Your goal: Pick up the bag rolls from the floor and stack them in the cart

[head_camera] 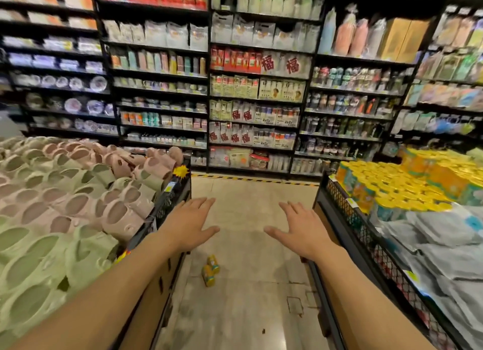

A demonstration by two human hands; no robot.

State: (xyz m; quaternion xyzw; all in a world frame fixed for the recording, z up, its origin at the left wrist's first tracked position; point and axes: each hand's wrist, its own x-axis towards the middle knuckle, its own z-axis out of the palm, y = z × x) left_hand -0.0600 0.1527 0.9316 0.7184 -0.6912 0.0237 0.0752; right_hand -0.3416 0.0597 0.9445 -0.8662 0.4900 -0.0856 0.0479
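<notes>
Nothing was held by either hand: the left hand (188, 223) and the right hand (303, 228) were stretched forward over the aisle, palms down, fingers spread flat and apart from one another. Both forearms were bare and were extended from the bottom corners of the view.

Below and between the hands, a small cluster of yellow bag rolls (210, 270) was seen lying on the tiled floor (248, 310), nearer the left side of the aisle and well apart from both hands.

To the left, a black mesh-sided bin (171, 198) was heaped with pink and green slippers (78, 198). To the right, a matching cart (347, 208) was filled with stacked packs of yellow-topped rolls (386, 187) at its far end and grey plastic bags (444, 245) nearer the camera.

Across the far end of the aisle, a yellow and black striped line (251, 178) was marked on the floor, and behind it tall dark shelves (209, 83) were stocked with packaged goods, blurred too much for labels to be read.
</notes>
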